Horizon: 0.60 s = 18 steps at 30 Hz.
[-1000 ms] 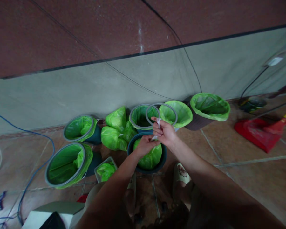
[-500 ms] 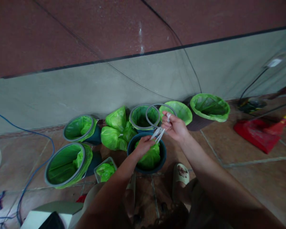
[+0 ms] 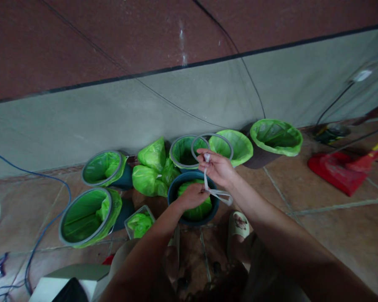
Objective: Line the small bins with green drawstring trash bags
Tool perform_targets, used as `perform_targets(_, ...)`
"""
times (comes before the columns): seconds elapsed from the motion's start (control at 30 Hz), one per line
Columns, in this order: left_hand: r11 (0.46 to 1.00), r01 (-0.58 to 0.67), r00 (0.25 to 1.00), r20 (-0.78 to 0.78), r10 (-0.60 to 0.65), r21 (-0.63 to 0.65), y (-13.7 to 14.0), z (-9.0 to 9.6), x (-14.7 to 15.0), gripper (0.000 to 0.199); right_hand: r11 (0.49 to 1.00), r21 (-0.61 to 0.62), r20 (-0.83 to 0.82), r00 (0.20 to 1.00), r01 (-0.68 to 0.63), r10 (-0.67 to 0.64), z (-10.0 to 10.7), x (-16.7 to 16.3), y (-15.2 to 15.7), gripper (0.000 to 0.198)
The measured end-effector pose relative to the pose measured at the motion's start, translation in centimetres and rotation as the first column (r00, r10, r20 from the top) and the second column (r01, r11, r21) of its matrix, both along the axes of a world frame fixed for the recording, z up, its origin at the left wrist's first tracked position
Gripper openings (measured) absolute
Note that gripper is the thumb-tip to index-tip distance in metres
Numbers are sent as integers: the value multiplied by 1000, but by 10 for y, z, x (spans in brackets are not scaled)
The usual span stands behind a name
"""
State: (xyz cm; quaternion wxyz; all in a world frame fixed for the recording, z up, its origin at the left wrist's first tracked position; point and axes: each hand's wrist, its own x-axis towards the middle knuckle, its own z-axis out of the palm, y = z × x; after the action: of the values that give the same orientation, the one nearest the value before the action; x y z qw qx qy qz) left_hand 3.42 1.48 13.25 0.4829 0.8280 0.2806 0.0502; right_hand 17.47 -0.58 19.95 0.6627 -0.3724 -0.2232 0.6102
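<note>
In front of my feet stands a round dark-teal bin [image 3: 215,209] with a green bin bag [image 3: 198,212] bunched inside it. Over this bin, a white drawstring [image 3: 206,178] stretches between my hands, its loose loop hanging off to the right. My left hand [image 3: 193,197] is closed on the lower part of the drawstring, by the bag. Higher up, my right hand [image 3: 219,167] has the drawstring's other end wound at its fingers and pinched. Just behind the right hand, a loose grey ring [image 3: 193,147] rests against the lined bins.
Lined bins stand along the wall, including a brown one [image 3: 258,157] at right and two teal ones [image 3: 126,180] at left. Filled green bags [image 3: 148,180] lie between them. A small tray [image 3: 129,228], red dustpan [image 3: 330,172], blue cable [image 3: 47,218] and white box [image 3: 88,287] are around.
My right hand has shifted slightly left and the left hand slightly lower. The drawstring, earlier bunched between them, is now pulled into a taut upright strand with a loop to the right.
</note>
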Motion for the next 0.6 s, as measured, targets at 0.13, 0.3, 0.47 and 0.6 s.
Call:
perform_targets(0.13,976,-176,983,20,180,-131,6,-4,-3,37,974,-211,213,976,80,-34,-18,10,-2,33)
perform_targets(0.3,832,-422,887,25,461,-360,18,-7,-7,33,949,-300,667,689,-100,284,-60,10,-17,11)
perform_targets(0.47,842,-451,874,44,484,-297,27,-3,-15,29,943,-199,862,411,-267,298,-76,4,-34,33)
perform_targets(0.6,952,-247,955,123,271,-181,34,7,-23,23,852,-346,841,273,-393,467,-66,18,-37,21)
